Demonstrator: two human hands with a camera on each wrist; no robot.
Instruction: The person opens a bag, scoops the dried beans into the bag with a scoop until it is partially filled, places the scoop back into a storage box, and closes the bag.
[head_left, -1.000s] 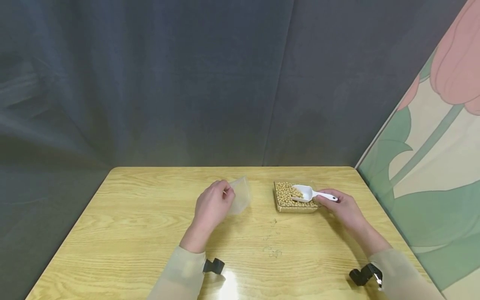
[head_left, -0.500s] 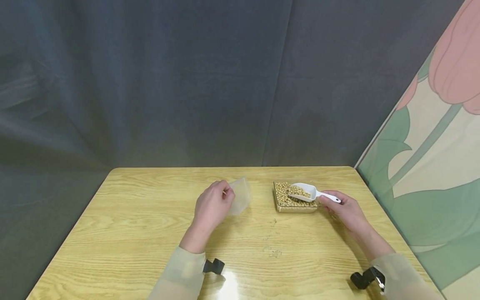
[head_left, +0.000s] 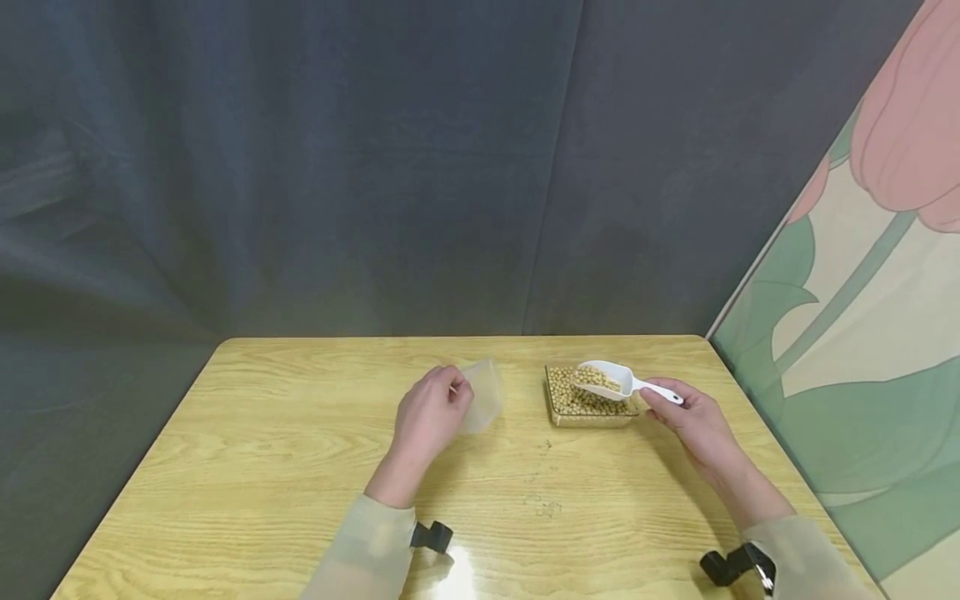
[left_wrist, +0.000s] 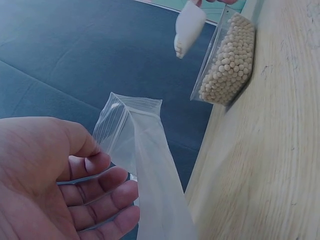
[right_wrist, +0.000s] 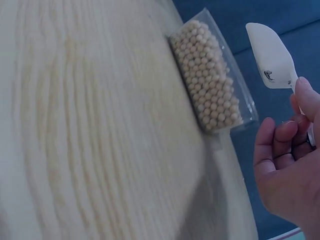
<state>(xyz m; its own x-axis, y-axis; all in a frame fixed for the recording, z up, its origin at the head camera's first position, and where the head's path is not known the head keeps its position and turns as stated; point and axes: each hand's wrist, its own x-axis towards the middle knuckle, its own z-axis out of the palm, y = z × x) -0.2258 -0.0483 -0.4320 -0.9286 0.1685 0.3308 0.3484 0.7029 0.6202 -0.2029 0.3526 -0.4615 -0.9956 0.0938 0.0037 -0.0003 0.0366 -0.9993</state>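
With thumb and index finger, my left hand pinches the edge of a translucent zip bag near its mouth, which gapes a little; the bag stands to the right of that hand. My right hand grips the handle of a white scoop. Soybeans lie heaped in the scoop, which hovers over a clear rectangular container. More soybeans fill much of that container. In the right wrist view the scoop's underside shows, apart from the container.
Everything rests on a wood-grain table. A dark curtain hangs behind it. On the right is a cloth with a tulip print. Each wrist wears a black camera mount.
The right hand has lifted the scoop out of the soybeans, and it now carries a load of them above the container. The left hand and bag have hardly moved.
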